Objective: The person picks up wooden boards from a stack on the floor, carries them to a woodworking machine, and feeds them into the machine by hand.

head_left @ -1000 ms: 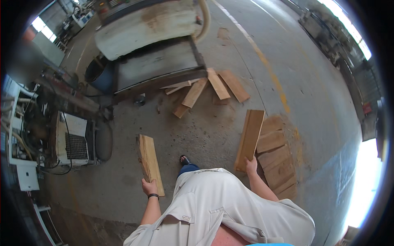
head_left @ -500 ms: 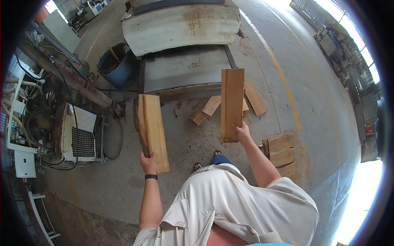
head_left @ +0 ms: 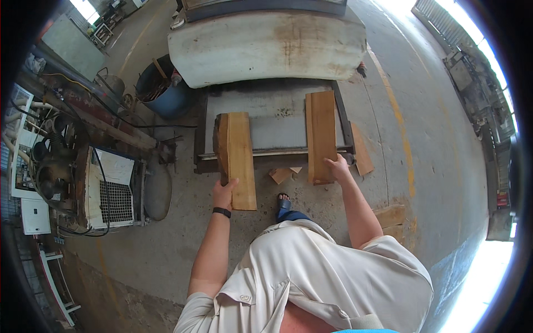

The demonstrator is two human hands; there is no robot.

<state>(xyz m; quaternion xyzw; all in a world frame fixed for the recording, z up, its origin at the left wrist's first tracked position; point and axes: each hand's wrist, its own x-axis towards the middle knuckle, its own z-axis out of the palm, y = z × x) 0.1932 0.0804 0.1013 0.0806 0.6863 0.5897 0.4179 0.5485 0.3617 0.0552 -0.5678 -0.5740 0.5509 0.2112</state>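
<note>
My left hand (head_left: 225, 194) grips the near end of a wooden board (head_left: 240, 161) with a rough, dark bark edge along its left side. In my right hand (head_left: 337, 167) is a second, smoother board (head_left: 321, 130), held near its lower right corner with the thumb on top. Both boards point away from me, their far ends over the flat metal bed (head_left: 272, 119) of a machine. Whether they rest on the bed I cannot tell. The machine's pale, rust-stained hood (head_left: 266, 47) stands beyond the bed.
Wood offcuts (head_left: 281, 175) lie on the floor below the bed, and another board (head_left: 362, 150) leans at its right. More boards (head_left: 390, 215) lie by my right forearm. A blue barrel (head_left: 166, 100) with scraps stands far left; nearer is a machine with a mesh panel (head_left: 115, 197).
I have stepped closer to the machine. Both boards have come forward over its bed, and the left one has shifted right, nearer the other. Both hands keep their grip.
</note>
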